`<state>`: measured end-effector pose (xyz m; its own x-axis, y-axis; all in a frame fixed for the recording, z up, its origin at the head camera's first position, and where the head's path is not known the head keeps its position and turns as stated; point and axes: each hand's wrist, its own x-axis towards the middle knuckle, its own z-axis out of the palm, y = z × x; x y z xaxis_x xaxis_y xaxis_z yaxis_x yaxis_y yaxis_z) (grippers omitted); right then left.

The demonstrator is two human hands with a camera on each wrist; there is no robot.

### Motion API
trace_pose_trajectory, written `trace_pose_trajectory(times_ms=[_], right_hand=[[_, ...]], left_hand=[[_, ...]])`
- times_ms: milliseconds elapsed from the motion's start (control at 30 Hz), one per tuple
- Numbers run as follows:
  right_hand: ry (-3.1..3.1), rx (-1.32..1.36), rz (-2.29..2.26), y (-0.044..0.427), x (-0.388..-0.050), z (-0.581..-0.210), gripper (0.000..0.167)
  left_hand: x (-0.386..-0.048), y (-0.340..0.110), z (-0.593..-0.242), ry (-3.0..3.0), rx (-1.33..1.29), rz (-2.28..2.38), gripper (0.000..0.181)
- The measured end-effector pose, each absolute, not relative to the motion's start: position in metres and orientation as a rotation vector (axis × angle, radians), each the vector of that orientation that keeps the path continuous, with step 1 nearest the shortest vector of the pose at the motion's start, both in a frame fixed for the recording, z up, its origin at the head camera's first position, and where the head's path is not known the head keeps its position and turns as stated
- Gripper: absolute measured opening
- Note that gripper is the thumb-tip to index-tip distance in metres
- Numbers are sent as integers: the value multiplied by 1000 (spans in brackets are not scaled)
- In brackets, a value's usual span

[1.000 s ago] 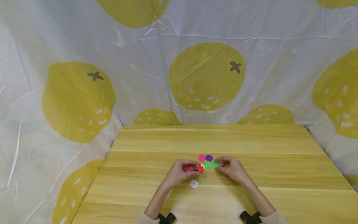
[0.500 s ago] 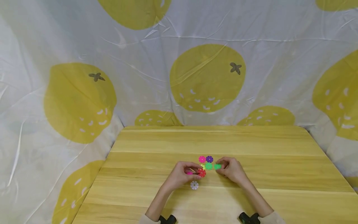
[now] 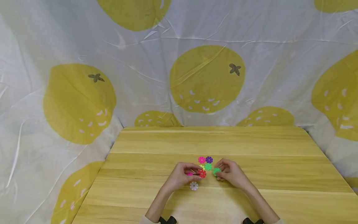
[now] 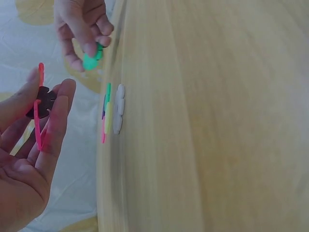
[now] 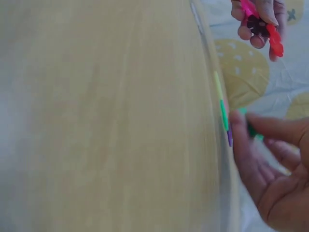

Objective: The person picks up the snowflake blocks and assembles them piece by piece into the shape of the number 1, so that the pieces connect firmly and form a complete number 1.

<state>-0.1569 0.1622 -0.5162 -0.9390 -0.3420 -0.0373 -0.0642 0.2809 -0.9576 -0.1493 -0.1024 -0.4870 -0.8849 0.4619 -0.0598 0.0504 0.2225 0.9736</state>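
Observation:
My left hand (image 3: 179,176) grips a small joined set of notched plastic discs above the table. In it are a red disc (image 3: 202,174), a pink disc (image 3: 190,174) and, between them, a black disc (image 4: 46,102). To the right, my right hand (image 3: 231,173) pinches a single green disc (image 3: 216,171) between thumb and fingertips, apart from the joined set. Its far side is covered by the fingers. In the right wrist view that green disc is blurred and mostly hidden.
Loose discs lie on the wooden table (image 3: 268,174): pink (image 3: 201,160), purple (image 3: 208,159), green (image 3: 208,167) and partly covered yellow (image 3: 201,167) beyond the hands, and white (image 3: 194,186) nearer. A lemon-patterned cloth (image 3: 148,74) hangs behind the table.
The green disc in my right hand has come slightly nearer and turned so more of its face shows. My left hand has shifted a little nearer and rightward with the joined discs.

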Motion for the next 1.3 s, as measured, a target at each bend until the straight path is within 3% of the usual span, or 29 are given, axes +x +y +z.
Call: trace_pose_trajectory(times_ms=[267, 1300], right_hand=[[2009, -469, -1944, 158, -147, -510, 39], [2065, -490, -1975, 147, -138, -508, 36]], left_hand=[[-150, -102, -487, 2149, 506, 1714, 28], [-150, -101, -487, 2192, 557, 1655, 24]])
